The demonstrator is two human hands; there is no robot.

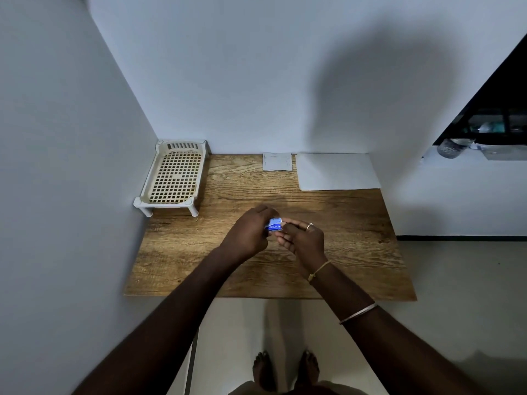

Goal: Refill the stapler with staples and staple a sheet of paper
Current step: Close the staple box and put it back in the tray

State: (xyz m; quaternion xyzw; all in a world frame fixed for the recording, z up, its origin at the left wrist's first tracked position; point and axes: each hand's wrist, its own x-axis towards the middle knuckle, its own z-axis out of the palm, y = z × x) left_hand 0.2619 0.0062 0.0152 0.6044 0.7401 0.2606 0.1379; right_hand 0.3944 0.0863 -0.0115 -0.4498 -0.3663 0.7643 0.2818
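The left hand (pixel 251 233) is curled round a small blue-and-white box (pixel 274 224), its fingers wrapped over the far side. The box's printed face and right end stick out just past the knuckles. Its thumb is hidden behind the hand. The right hand (pixel 305 238) meets the box from the other side. Its fingers are bent and bunched close together, with the index finger stretched along the top and its tip touching the box's right end. Whether these fingers pinch a flap or only touch the cardboard cannot be told. A thin metal ring (pixel 309 226) sits on one right finger, a yellow thread band (pixel 319 270) circles that wrist, and a slim pale bangle (pixel 358 313) lies further up the forearm. The box is held just above the brown wood-grain tabletop (pixel 356 238), directly between the two sets of fingertips. Well beyond the right fingers, against the wall, lies a flat white sheet of paper (pixel 336 172). Just to its left, straight beyond the box, is a small white square slip (pixel 277 161). Far beyond the left fingers, in the corner, stands a cream plastic lattice rack on short legs (pixel 174 178). Bare feet (pixel 263 369) show on the floor below the table edge.
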